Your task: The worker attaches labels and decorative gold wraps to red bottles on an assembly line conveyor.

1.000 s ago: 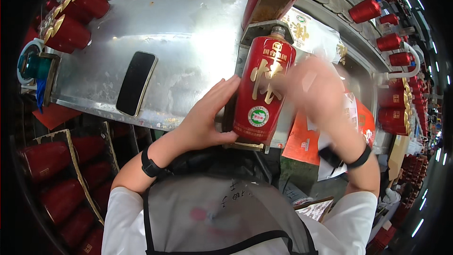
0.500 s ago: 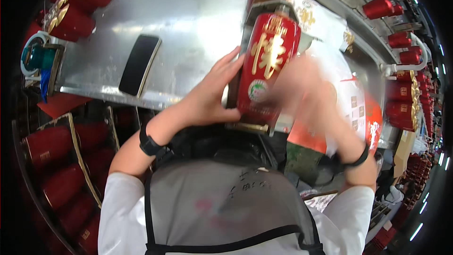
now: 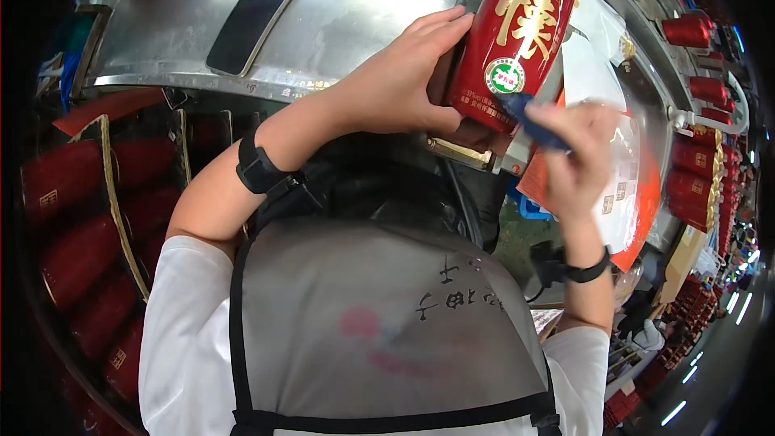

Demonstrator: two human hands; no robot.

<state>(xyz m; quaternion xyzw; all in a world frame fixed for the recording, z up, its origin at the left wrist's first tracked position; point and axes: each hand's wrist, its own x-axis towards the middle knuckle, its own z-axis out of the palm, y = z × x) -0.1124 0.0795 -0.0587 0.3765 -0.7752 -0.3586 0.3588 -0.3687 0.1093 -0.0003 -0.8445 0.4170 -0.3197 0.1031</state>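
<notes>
The left hand [image 3: 404, 73], half open with fingers extended and thumb apart, lies along the left side of a red bottle [image 3: 513, 44] at upper right of centre, the nearer hand to its body. The bottle's long axis slants from lower left to its neck at upper right. Below right of it, the blurred right hand [image 3: 577, 153] pinches a dark blue object [image 3: 537, 123] near the base; contact is unclear. Counted: one phone [image 3: 256, 23] upper left, two wristbands [image 3: 257, 163], one handled bottle, one blue object.

White light strips [image 3: 672, 413] glow right of the metal workbench [image 3: 347, 24].
</notes>
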